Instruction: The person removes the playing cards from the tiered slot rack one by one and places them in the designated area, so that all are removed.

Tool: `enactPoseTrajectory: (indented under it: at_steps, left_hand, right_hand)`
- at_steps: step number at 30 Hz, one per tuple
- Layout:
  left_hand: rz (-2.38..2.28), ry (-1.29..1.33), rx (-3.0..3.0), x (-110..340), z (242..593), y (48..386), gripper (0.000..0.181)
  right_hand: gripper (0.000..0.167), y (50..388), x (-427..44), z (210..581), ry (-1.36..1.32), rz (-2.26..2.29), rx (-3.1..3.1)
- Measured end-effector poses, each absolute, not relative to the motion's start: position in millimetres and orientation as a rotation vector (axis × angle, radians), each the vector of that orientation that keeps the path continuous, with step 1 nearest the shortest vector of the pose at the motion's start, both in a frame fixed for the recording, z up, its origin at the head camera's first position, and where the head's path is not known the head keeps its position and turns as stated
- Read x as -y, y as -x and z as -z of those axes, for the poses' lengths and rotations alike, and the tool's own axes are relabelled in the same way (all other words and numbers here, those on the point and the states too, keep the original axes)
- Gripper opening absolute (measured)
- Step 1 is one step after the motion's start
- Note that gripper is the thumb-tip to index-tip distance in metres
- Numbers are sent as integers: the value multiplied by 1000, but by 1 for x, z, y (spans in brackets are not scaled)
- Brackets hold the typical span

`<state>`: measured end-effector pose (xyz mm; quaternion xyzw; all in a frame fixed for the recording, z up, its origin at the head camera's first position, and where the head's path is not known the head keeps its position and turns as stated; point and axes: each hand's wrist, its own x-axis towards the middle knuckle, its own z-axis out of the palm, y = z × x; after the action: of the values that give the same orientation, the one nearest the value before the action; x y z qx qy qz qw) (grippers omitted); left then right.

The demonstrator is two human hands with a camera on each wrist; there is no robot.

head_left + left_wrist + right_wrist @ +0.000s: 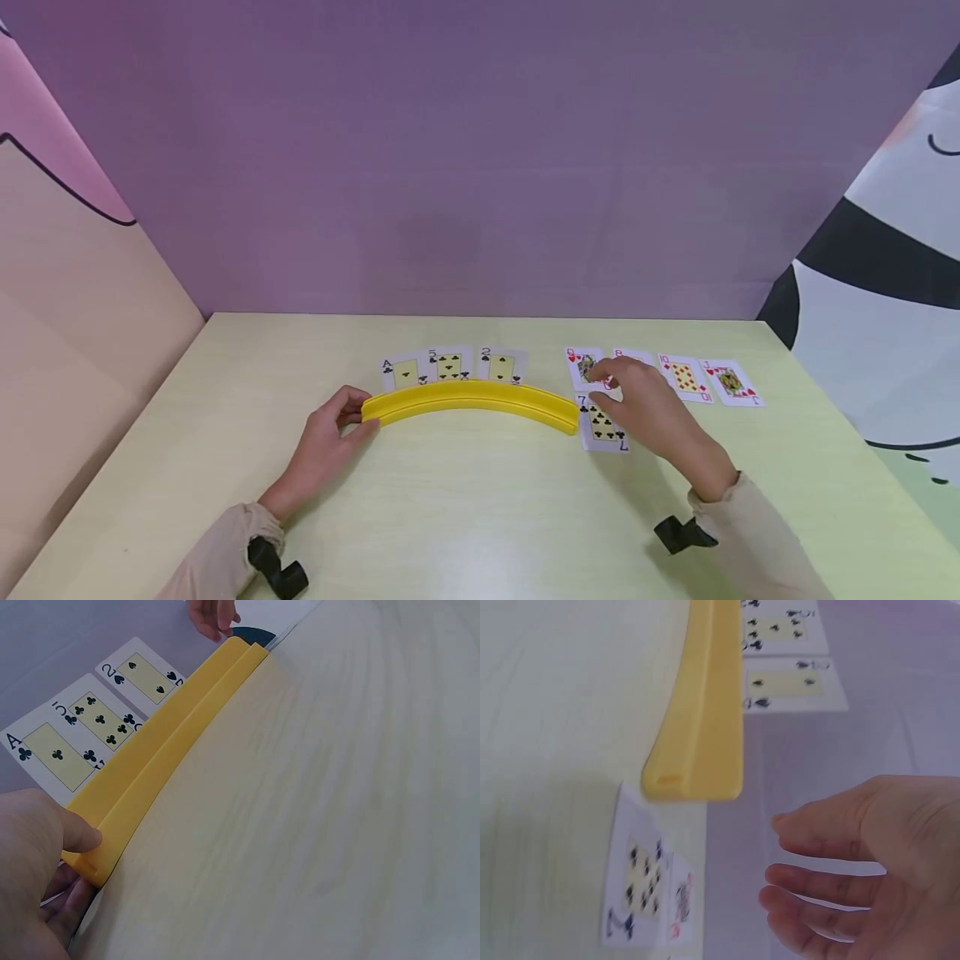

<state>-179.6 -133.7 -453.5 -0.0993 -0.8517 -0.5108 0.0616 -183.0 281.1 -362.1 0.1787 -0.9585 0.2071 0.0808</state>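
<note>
My left hand (327, 454) grips the left end of a curved yellow card holder (472, 396), thumb on the near side in the left wrist view. Three playing cards stand in the holder: an ace of clubs (58, 754), a five of clubs (101, 720) and a two of spades (142, 679). Beyond the holder's right end hovers my right hand (885, 862), thumb and fingers apart with nothing between them. Below it in the head view lie a seven of clubs (603, 429) and a queen of hearts (583, 367), both partly covered by the fingers.
To the right of the queen lie a partly hidden red card (633, 356), a ten of diamonds (684, 379) and a jack of hearts (731, 383). A purple wall (480, 167) rises behind the pale wooden table (465, 500).
</note>
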Motion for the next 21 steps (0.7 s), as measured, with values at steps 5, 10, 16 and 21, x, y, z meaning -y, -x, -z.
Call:
enactPoseTrajectory:
  at_steps: [5,10,16,21]
  left_hand:
    - [1541,295,2581,133,454,180,28]
    - [1534,313,2576,132,454,181,28]
    - [1546,307,2581,128,454,182,29]
    - [1552,311,2587,127,452,182,28]
  right_hand:
    - [19,180,-264,353,-565,-630,2826]
    - [17,181,-245,344,-575,-639,2808]
    - [19,187,-223,332,-616,-667,2790]
    - [20,190,-209,326,-636,-691,2786]
